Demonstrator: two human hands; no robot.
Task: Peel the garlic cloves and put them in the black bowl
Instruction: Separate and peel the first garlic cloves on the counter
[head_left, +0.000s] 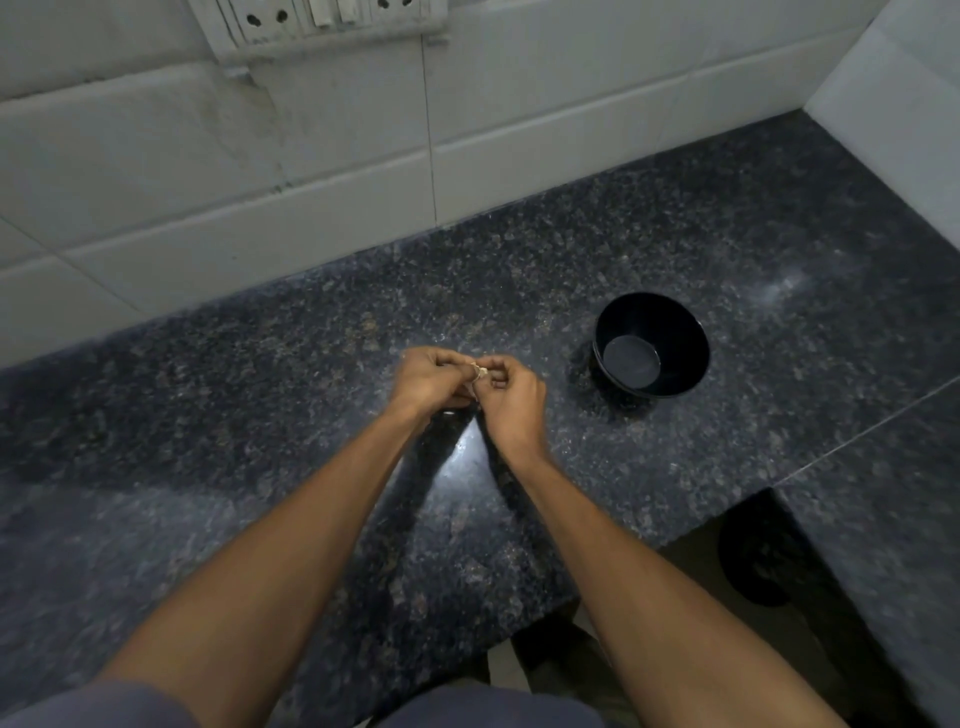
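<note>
A small pale garlic clove (480, 371) is pinched between the fingertips of both hands, just above the dark granite counter (260, 415). My left hand (434, 382) holds it from the left with curled fingers. My right hand (511, 402) pinches it from the right, and most of the clove is hidden by the fingers. The black bowl (670, 317) stands upright on the counter to the right of my hands, a short gap away, and nothing shows inside it.
White wall tiles (260, 182) run along the back of the counter, with a switch and socket plate (322, 21) above. At the right the counter steps back around a cut-out, where a dark round object (763, 561) sits lower down.
</note>
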